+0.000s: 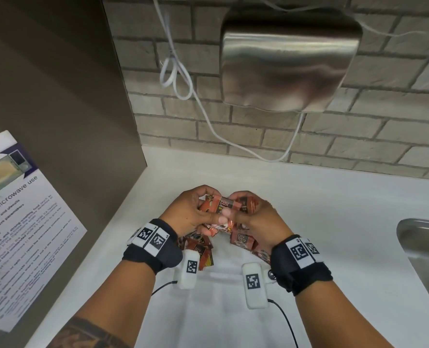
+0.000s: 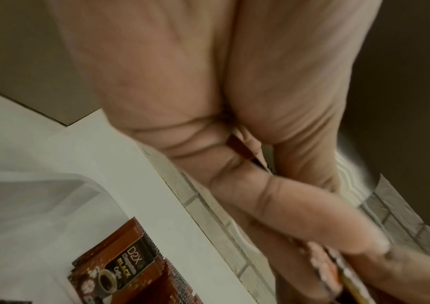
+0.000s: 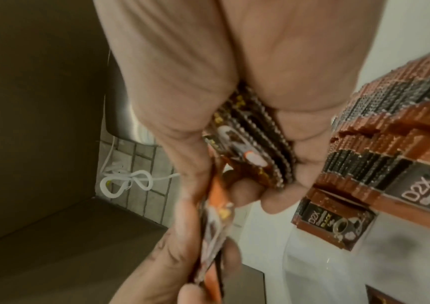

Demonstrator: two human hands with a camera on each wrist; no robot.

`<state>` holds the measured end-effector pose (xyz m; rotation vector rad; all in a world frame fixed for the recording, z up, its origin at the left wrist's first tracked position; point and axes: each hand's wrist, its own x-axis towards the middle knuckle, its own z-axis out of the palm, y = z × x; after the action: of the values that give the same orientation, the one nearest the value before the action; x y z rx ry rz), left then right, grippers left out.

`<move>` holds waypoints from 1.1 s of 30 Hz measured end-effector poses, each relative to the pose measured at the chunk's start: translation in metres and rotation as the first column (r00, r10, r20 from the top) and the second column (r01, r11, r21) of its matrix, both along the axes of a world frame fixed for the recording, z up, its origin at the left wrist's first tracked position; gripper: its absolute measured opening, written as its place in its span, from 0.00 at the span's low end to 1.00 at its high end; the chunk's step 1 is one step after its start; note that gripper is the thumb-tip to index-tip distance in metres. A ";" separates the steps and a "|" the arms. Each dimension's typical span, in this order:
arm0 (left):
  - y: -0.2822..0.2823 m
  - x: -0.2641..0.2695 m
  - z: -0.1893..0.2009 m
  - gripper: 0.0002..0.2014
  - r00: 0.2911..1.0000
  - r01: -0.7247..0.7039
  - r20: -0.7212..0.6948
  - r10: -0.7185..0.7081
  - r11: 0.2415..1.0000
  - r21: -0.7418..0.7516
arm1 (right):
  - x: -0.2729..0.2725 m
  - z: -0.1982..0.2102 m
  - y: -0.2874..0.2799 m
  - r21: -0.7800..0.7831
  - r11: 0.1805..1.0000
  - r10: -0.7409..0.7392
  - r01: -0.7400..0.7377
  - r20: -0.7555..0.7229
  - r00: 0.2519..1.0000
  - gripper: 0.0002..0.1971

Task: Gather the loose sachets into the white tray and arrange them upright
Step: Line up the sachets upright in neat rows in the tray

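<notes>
Both hands hold one bundle of red-brown coffee sachets point(image 1: 224, 205) above the far end of the white tray point(image 1: 223, 280). My left hand point(image 1: 204, 204) grips its left side, fingers curled over the top and thumb point(image 2: 299, 216) pressed on the front. My right hand point(image 1: 239, 208) pinches the right side, with several sachets point(image 3: 250, 144) clamped between fingers and palm. More sachets lie in the tray at left point(image 1: 198, 249) and stand in a packed row at right point(image 3: 390, 131). One sachet point(image 2: 120, 267) reads "D2X Black Coffee".
The tray sits on a white counter point(image 1: 321, 209) against a brick wall. A steel hand dryer point(image 1: 288, 64) with a looped white cable point(image 1: 180, 71) hangs above. A steel sink point(image 1: 424, 247) lies to the right, and a brown panel with a microwave notice point(image 1: 20, 222) to the left.
</notes>
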<state>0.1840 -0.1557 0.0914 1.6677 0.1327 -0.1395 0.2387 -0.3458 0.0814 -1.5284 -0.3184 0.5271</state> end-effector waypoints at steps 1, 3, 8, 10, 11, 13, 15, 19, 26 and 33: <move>-0.001 0.000 0.000 0.25 1.000 0.012 0.002 -0.012 1.000 -0.014 | -0.001 0.000 0.001 -0.008 1.000 -0.007 0.008 0.017 1.000 0.16; -0.002 -0.001 0.000 0.24 0.999 0.046 0.000 -0.046 0.996 -0.072 | 0.000 0.000 0.003 -0.022 0.999 -0.041 0.042 0.039 0.998 0.13; 0.011 -0.003 -0.004 0.23 1.000 0.028 0.018 -0.025 0.975 -0.221 | 0.005 0.000 -0.002 0.081 0.982 -0.168 0.173 -0.065 0.984 0.12; 0.016 -0.002 -0.005 0.25 0.999 -0.034 0.023 0.039 0.983 -0.181 | 0.006 0.005 -0.005 0.184 0.966 -0.157 0.181 -0.136 0.978 0.14; 0.017 -0.001 -0.006 0.26 0.998 -0.059 0.027 0.063 0.986 -0.158 | 0.006 0.006 -0.004 0.218 0.956 -0.164 0.196 -0.155 0.974 0.14; 0.017 -0.001 -0.006 0.28 0.995 -0.081 0.043 0.087 0.989 -0.122 | 0.005 0.005 0.000 0.212 0.950 -0.203 0.227 -0.131 0.970 0.12; 0.015 -0.001 -0.005 0.28 0.994 -0.084 0.065 0.090 0.993 -0.080 | 0.001 0.003 0.006 0.113 0.980 -0.162 0.165 -0.035 0.986 0.14; 0.012 0.000 -0.003 0.29 0.994 -0.051 0.102 0.048 0.999 0.019 | -0.007 0.009 0.011 0.022 0.999 -0.044 0.044 0.027 0.999 0.16; 0.014 0.003 -0.001 0.28 0.955 -0.220 0.215 0.205 0.974 0.046 | -0.013 0.000 0.006 -0.052 0.991 0.121 -0.127 -0.104 0.987 0.26; 0.009 -0.004 0.012 0.26 0.981 -0.016 0.192 -0.027 0.976 0.217 | -0.006 0.017 -0.002 -0.244 0.947 0.231 -0.209 0.062 0.971 0.28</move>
<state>0.1803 -0.1469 0.1033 1.8901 -0.0048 0.0356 0.2326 -0.3481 0.0981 -1.7617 -0.5156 0.6928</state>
